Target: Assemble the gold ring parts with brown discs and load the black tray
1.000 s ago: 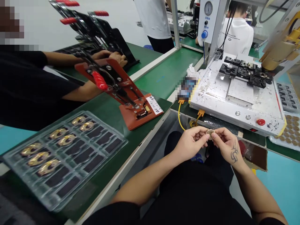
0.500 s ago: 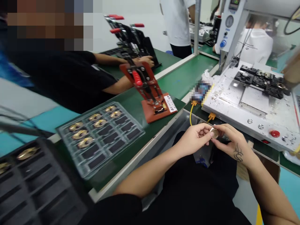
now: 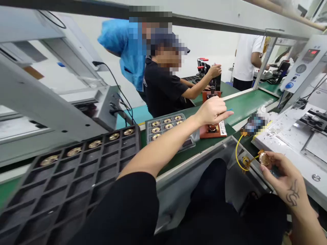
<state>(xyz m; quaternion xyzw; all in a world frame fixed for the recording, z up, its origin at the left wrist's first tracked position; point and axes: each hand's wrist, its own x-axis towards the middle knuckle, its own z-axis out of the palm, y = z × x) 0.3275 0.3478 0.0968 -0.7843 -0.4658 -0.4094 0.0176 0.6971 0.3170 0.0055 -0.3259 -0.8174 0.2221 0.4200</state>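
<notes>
My left hand [image 3: 213, 110] is raised over the green bench, in front of the red clamp fixture [image 3: 213, 131]. Its fingers are closed, and a small blue tip [image 3: 230, 110] sticks out by the thumb; the rest of that item is hidden. At the right, low beside the white machine, my right hand [image 3: 283, 170] pinches a round gold watch case [image 3: 264, 159] by its edge. A clear tray [image 3: 189, 143] with several gold parts lies left of the fixture, partly behind my left forearm.
A black compartment tray [image 3: 84, 183] with several gold cases stands at the left. The white machine [image 3: 286, 136] is at the right, with a phone [image 3: 255, 123] and a yellow cable [image 3: 237, 153] beside it. Co-workers, one in black [image 3: 163, 85], are behind the bench.
The view has swung left. My hands have parted: the left has moved up and away toward the fixture, a blue tip now showing, while the right keeps the gold case.
</notes>
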